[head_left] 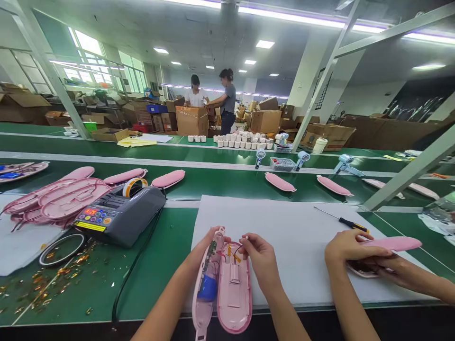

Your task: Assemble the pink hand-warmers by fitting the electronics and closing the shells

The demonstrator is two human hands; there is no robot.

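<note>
My left hand (pixel 204 246) grips the upper end of an opened pink housing half (pixel 201 303) that stands tilted on its edge, with a green circuit board and a blue battery (pixel 207 288) inside. Beside it lies the other pink half (pixel 234 303), its inner side facing up, with a small white part, thin wires and bits of yellow tape. My right hand (pixel 259 255) is closed in a pinch at the top right of that half, by the wires. What sits between the fingertips is too small to make out.
A co-worker's hands (pixel 359 251) hold a pink housing (pixel 394 244) at the right, near a screwdriver (pixel 350 223). A tape dispenser (pixel 121 213) and stacked pink shells (pixel 71 199) stand left. Pink housings and light-blue devices (pixel 302 160) line the green surface behind the white sheet (pixel 284 237).
</note>
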